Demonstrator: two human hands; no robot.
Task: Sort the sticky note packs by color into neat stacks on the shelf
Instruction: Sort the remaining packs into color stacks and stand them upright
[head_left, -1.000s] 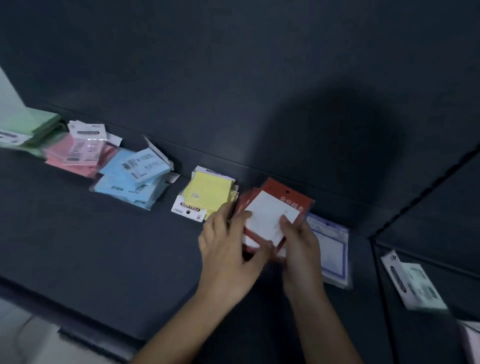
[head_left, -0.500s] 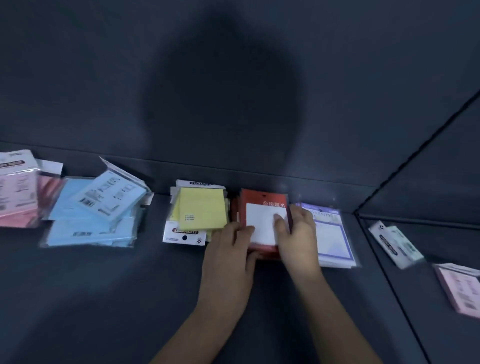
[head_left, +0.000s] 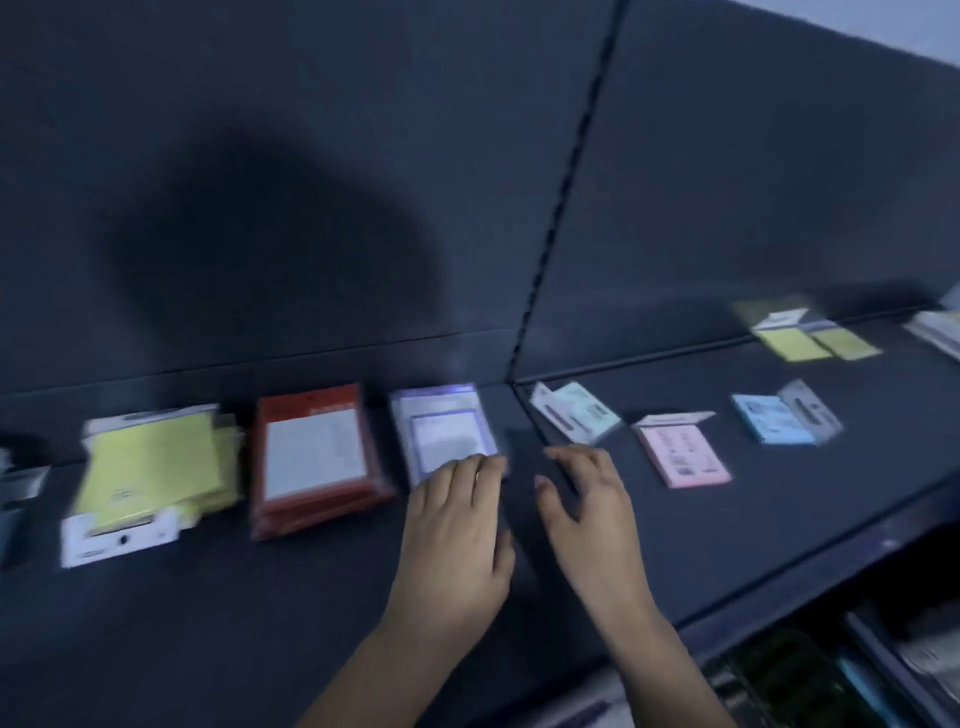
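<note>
Purple-bordered pack (head_left: 441, 431) flat on shelf (head_left: 260, 597), at 3 o'clock of red stack (head_left: 317, 462). Left hand (head_left: 457, 540) fingertips rest on its near edge, grip loose, grasping nothing. Right hand (head_left: 587, 514) empty, fingers spread. Step, likely: reach for next loose pack. Pink pack (head_left: 683, 454), pale green pack (head_left: 574, 413), blue pack (head_left: 774, 418) unsorted at 2 o'clock; path clear. Yellow stack (head_left: 150, 467) untidy.

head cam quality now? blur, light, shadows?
Head view: dim overall, motion blur smears everything; print on the yellow stack and red stack is unreadable. A large soft shadow falls on the back panel. Both the left hand and right hand are smeared.
</note>
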